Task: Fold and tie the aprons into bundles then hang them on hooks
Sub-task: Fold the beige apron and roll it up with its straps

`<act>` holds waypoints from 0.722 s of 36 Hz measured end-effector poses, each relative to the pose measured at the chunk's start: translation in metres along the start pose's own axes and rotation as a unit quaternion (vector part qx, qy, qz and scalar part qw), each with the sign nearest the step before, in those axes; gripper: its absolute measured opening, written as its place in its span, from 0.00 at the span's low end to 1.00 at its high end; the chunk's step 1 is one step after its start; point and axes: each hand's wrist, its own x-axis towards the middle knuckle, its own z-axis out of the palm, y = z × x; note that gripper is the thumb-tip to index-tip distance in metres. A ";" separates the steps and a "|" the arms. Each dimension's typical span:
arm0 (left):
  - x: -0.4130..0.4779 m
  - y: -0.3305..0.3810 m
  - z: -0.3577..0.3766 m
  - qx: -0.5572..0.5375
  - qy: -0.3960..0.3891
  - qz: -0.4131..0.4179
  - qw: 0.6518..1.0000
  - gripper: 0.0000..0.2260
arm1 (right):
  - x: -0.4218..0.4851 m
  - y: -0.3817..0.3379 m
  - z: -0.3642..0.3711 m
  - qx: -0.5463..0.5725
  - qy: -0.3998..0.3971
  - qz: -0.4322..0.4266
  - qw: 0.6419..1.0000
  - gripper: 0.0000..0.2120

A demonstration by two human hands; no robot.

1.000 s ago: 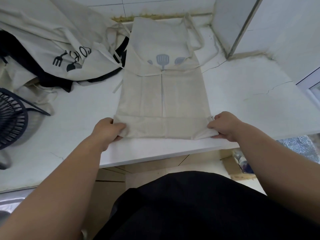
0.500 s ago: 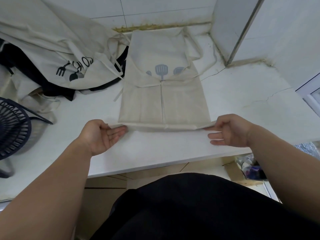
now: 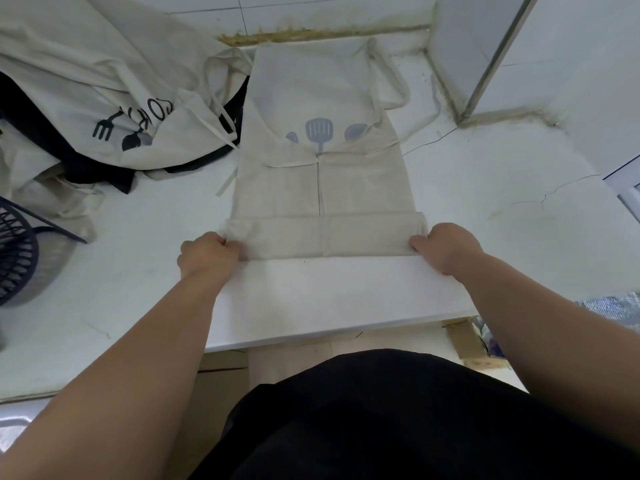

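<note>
From my feed, the beige apron (image 3: 322,181) lies flat on the white counter (image 3: 311,296), centred, bib end at the back wall, hem end toward the person. Near end is turned over into a folded band (image 3: 363,237) running across the apron's full width, well back from the counter's front edge

Left hand (image 3: 207,254) at the band's left end, fingers curled in and gripping the cloth. Right hand (image 3: 446,247) at the right end, same: fingers curled, knuckles up, holding the fold. I can't see the fingertips, they're tucked under or into the fabric

Print on the bib: grey-blue slotted spatula (image 3: 319,131), with two more grey-blue utensil shapes either side, partly covered by the fold line. No text on this apron that I can read

Left of it, a heap of other aprons (image 3: 104,74), beige over black, touching the flat apron's upper left edge. Black print on the top one: fork icon (image 3: 104,128), a dark spade-like icon beside it, and creased letters, "O" and "R" legible, the others I can't make out. A loose tie (image 3: 227,181) lies off the flat apron's left side

Containers: dark slatted basket (image 3: 14,258) at the far left edge, contents not visible. Cardboard box (image 3: 467,341) below the counter on the right, something inside, too cropped to tell

Person's black garment (image 3: 381,420) fills the bottom of the view
</note>
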 end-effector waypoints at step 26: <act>-0.002 0.017 -0.021 -0.431 -0.208 -0.129 0.868 0.11 | 0.023 0.002 -0.042 0.387 -0.246 0.009 0.889 0.04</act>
